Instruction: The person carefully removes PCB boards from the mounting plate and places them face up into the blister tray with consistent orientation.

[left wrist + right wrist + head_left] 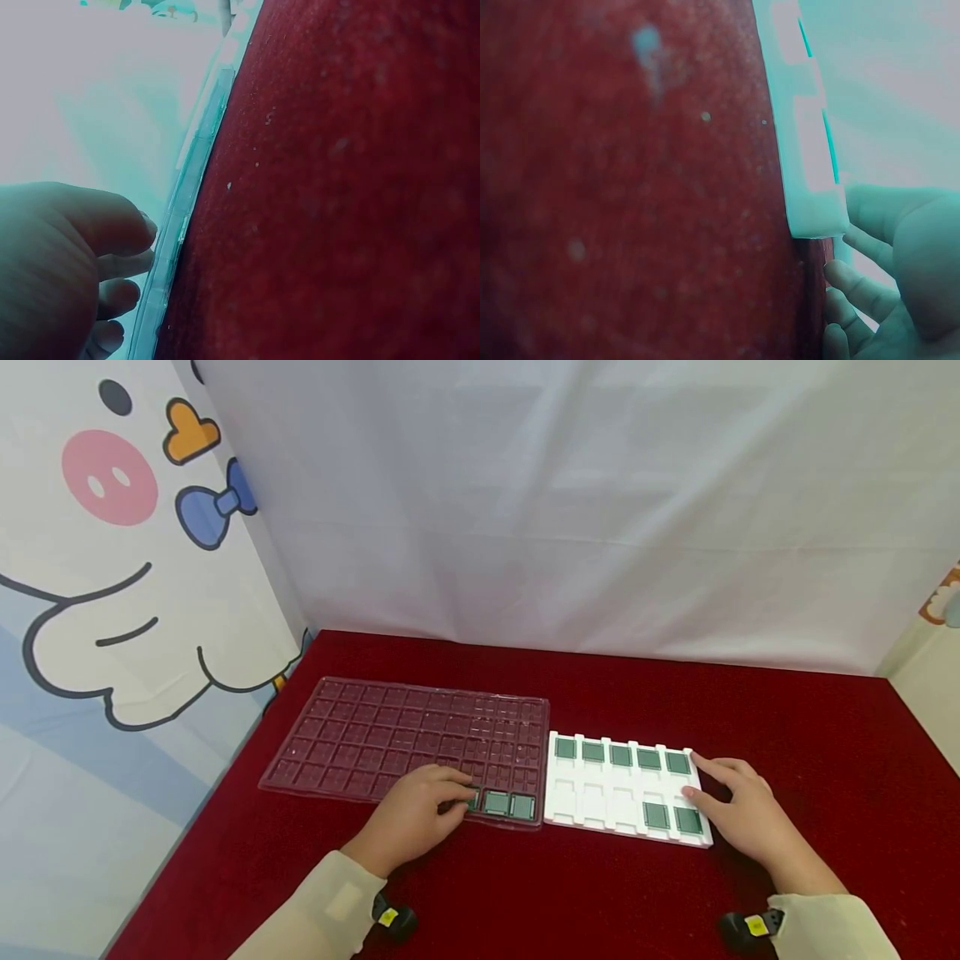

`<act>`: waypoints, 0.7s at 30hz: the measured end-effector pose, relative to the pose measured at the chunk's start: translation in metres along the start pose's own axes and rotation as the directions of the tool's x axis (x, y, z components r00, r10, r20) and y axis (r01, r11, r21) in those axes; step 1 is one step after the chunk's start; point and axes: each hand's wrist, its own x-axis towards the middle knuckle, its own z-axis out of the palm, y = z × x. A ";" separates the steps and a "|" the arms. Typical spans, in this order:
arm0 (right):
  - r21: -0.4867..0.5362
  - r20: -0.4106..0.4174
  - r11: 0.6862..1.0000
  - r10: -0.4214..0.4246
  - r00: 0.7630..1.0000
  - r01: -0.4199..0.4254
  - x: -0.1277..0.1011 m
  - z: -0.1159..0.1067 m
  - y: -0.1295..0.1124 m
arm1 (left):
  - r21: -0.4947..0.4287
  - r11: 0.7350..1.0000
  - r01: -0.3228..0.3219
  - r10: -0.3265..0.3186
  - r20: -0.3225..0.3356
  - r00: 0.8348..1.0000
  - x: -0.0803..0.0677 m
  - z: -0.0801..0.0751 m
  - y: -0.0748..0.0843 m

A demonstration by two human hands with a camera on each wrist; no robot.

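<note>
My left hand (420, 810) is over the front row of a clear plastic tray (360, 735). Its thumb and fingers pinch a green square chip (475, 800), largely hidden by the fingertips. Just right of them, two more green chips (497, 802) lie in that row. My right hand (738, 806) rests on the right end of a white tray (592, 787), its thumb over the edge and its forefinger at the far corner. Green chips (621, 755) fill the white tray's back row, and two others (656, 816) sit at the right of its front row.
The trays lie side by side on a red cloth-covered table (585, 893). A white curtain (570, 527) hangs behind it, and a cartoon-printed sheet (135, 568) stands at the left. In the left wrist view, the clear tray's edge (196, 150) borders the red cloth.
</note>
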 end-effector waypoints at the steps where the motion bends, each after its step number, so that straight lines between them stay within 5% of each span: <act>1: 0.000 0.000 1.000 0.000 1.000 0.000 0.000 0.000 0.000 | 0.000 1.000 0.000 0.000 0.001 1.000 0.000 0.000 0.000; 21: 0.001 0.002 1.000 0.000 1.000 0.000 -0.001 -0.001 -0.002 | 0.001 0.999 -0.036 0.036 0.007 0.999 0.014 0.002 0.016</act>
